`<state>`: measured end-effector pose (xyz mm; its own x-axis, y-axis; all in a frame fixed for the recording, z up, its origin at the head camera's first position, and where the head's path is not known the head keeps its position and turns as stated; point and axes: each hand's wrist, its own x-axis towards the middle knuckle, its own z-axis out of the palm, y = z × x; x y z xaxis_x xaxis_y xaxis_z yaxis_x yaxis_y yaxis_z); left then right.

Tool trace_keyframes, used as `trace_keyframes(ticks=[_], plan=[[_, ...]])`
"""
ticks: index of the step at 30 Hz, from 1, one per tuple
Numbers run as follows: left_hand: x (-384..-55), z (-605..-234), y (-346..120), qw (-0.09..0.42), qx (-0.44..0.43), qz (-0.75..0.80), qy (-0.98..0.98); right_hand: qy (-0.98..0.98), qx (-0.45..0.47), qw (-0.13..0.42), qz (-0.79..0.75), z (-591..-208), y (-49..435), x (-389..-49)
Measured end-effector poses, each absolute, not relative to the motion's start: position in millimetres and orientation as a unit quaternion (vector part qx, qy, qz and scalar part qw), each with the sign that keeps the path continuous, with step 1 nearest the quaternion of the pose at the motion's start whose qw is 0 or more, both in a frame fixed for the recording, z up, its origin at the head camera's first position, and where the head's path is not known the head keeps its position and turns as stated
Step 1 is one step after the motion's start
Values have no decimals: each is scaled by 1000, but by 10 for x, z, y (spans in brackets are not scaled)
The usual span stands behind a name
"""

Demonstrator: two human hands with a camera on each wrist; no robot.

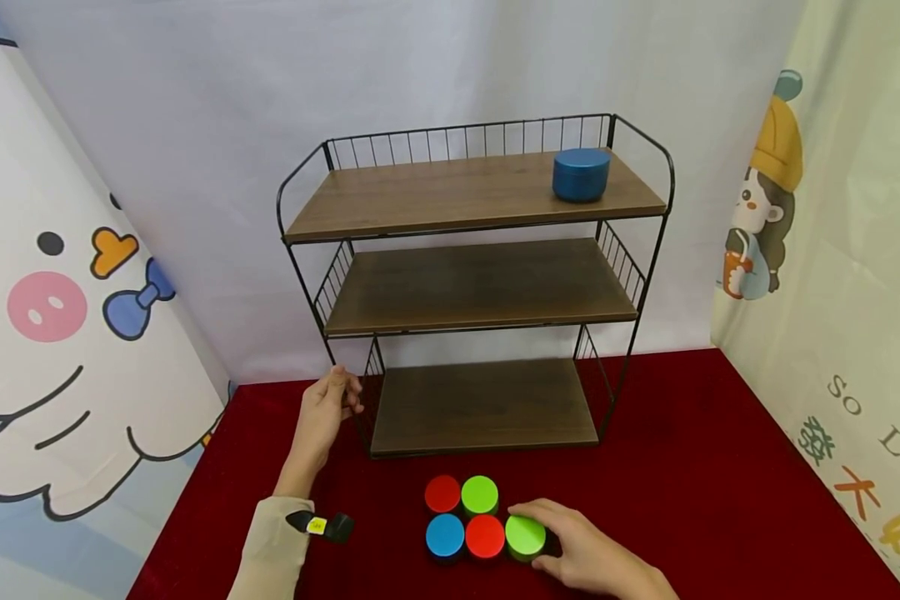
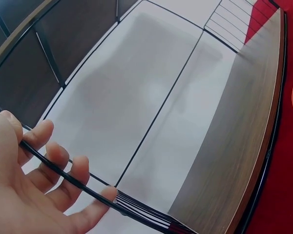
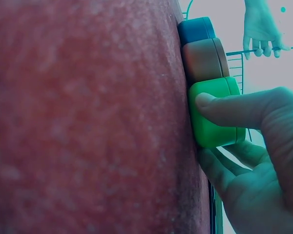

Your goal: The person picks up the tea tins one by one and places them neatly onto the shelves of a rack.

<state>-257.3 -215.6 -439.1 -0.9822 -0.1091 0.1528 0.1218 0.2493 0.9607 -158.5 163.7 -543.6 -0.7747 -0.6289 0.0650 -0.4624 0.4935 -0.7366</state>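
Note:
My left hand [image 1: 330, 400] holds the black metal side post [image 2: 63, 173] of a three-tier shelf rack [image 1: 487, 283], its fingers [image 2: 78, 170] bent round it. At the front, my right hand [image 1: 581, 546] grips a round lime-green tin [image 1: 525, 535] between thumb and fingers, and the tin stands on the red cloth in the right wrist view. To its left are a red tin [image 1: 485, 536] and a blue tin [image 1: 445, 535] in one row. Behind these stand another red tin [image 1: 442, 495] and a second green tin [image 1: 480, 496].
A larger blue tin [image 1: 581, 175] sits at the right end of the rack's top board [image 1: 450, 190]. Below are the middle board [image 1: 483, 283] and bottom board [image 1: 483, 404]. Red cloth [image 1: 720, 467] covers the table, with printed curtains [image 1: 825, 333] around it.

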Motion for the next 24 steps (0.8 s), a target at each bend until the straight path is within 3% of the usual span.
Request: trace_keyframes(ticks=[14,24], plan=[[-2571,-4436,-2147,105,-13,-600,-793,857,-320,46,-400,-5352,1661,-1644],[-2596,-4478,-2134,115,-2,-612,-783,860,-320,-2,-398,-5089,1623,-1767]])
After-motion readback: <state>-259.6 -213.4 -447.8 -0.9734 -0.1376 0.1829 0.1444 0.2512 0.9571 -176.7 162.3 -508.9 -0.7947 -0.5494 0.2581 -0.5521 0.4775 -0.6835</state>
